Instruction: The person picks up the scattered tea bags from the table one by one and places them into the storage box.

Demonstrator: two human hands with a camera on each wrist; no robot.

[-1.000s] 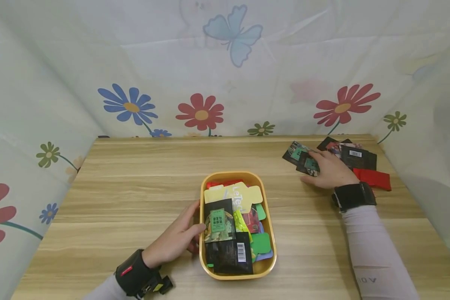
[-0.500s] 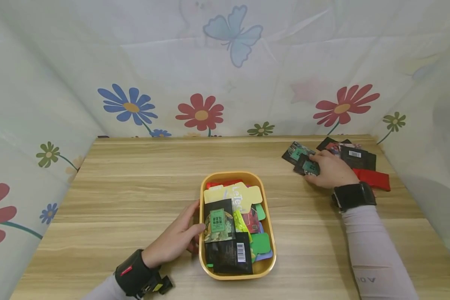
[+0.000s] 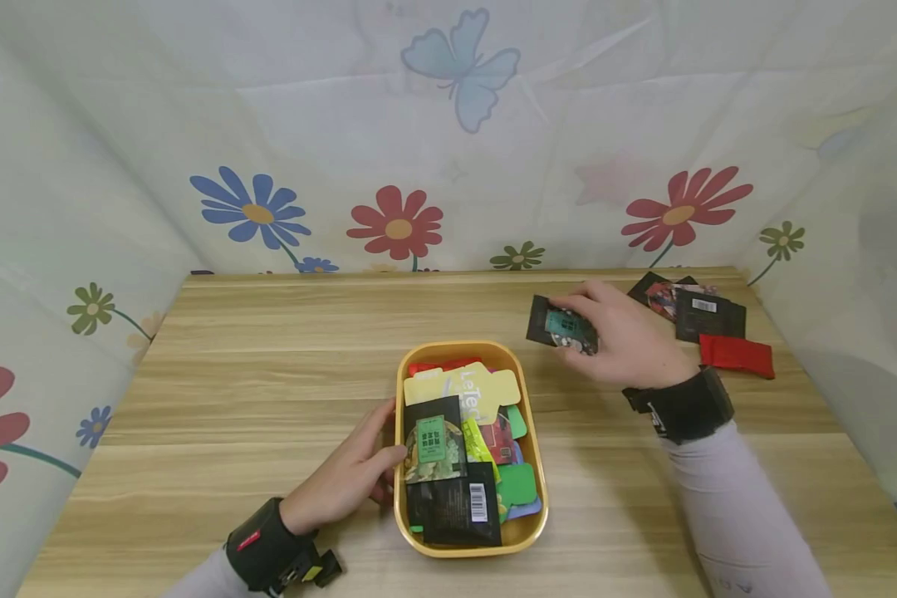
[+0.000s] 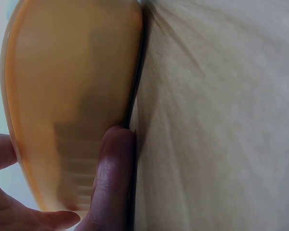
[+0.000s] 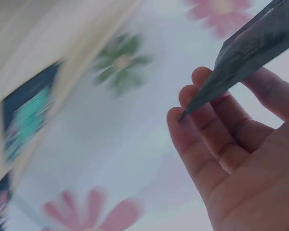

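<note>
My right hand (image 3: 628,336) pinches a black sachet (image 3: 571,330) with a green label, held above the table to the right of the yellow plastic bin (image 3: 469,551). In the right wrist view that sachet is seen nearly edge-on, against the fingers (image 5: 190,144). My left hand (image 3: 344,486) grips the bin's left side, thumb at the rim and other fingers low along the outer wall. Inside the bin lie a black sachet with a green label (image 3: 433,448), a black sachet with a barcode (image 3: 452,511), a pale yellow packet (image 3: 467,390) and several green and red pieces.
Several black sachets (image 3: 706,316) lie at the table's back right, a red packet (image 3: 736,355) in front of them. A blurred black sachet with a green label (image 5: 29,115) lies on the wooden table (image 3: 269,374). Flower-printed cloth (image 3: 568,124) encloses the back and sides.
My right hand has picked up the black sachet from the table and moved left with it, toward the bin. The left hand and the bin have stayed put.
</note>
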